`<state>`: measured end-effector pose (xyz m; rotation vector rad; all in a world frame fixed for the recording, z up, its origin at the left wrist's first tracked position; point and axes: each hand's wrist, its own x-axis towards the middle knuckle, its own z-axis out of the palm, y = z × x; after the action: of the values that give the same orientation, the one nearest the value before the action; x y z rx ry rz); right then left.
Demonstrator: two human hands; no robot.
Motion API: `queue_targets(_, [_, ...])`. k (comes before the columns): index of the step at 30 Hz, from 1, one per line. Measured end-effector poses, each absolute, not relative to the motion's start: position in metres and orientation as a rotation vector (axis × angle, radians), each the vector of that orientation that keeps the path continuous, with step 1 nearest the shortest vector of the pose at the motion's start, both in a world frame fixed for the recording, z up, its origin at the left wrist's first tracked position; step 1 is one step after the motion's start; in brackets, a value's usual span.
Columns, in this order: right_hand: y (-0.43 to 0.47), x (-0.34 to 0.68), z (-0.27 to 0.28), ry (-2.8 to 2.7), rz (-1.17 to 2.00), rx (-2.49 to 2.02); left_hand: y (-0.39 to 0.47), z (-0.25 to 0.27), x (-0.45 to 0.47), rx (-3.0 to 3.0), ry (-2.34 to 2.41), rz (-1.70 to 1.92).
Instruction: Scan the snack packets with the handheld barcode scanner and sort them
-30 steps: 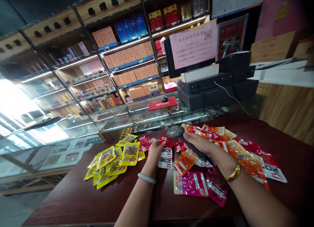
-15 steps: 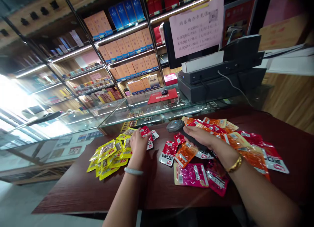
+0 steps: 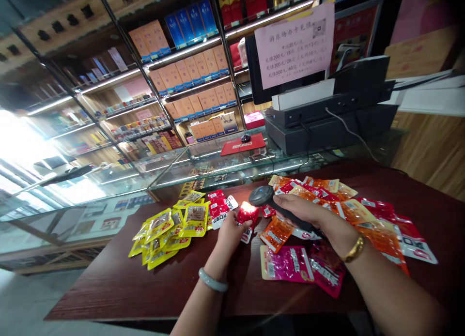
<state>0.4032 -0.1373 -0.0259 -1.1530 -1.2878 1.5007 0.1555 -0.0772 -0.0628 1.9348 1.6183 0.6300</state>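
My right hand point(image 3: 301, 210) is wrapped round the handle of a dark barcode scanner point(image 3: 262, 195), its head tipped to the left. Under that head, my left hand point(image 3: 231, 233) pinches a small red snack packet point(image 3: 250, 218), and bright light falls on the packet's surface. Red-and-white packets point(image 3: 220, 209) lie just left of my left hand, beside a pile of yellow snack packets point(image 3: 163, 229). Below the scanner are an orange packet point(image 3: 276, 234) and a magenta packet point(image 3: 286, 264). Orange and red packets point(image 3: 348, 203) lie heaped beyond my right hand.
The packets rest on a dark reddish-brown table point(image 3: 145, 290). Behind it stands a glass display counter point(image 3: 167, 174) with a red mat point(image 3: 236, 146) and computer mouse point(image 3: 246, 138). A black cash-register unit point(image 3: 327, 123) is at the back right. Shelves of boxes point(image 3: 196, 67) rise behind.
My left hand has moved right from the red-and-white packets and now holds a red one under the scanner. Light now shines on it. My right hand stays nearly in place.
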Motion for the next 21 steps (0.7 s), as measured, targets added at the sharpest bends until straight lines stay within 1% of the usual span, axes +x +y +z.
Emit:
queue_targets(3, [-0.138,0.403,-0.027,-1.32,1.524,-1.11,-0.077,-0.067,0.154,1.921,1.603,0.676])
queue_targets(5, [-0.138,0.403,-0.026,-1.287,1.534,-1.115,-0.078,-0.064,0.154,1.924,1.645,0.641])
queue_targets(8, [-0.139,0.406,-0.023,-1.232,1.522,-1.153,-0.08,-0.055,0.153,2.028,1.872,0.634])
queue_targets(11, [-0.139,0.41,-0.02,-1.237,1.491,-1.147,-0.083,-0.044,0.158,2.255,2.095,0.771])
queue_targets(13, [-0.139,0.413,-0.019,-1.237,1.475,-1.137,-0.084,-0.041,0.17,2.408,1.989,0.751])
queue_targets(17, [-0.138,0.417,-0.018,-1.247,1.441,-1.134,-0.075,-0.046,0.217,2.574,1.614,0.486])
queue_targets(21, [-0.139,0.419,-0.017,-1.219,1.426,-1.153,-0.055,-0.054,0.259,2.603,1.496,0.329])
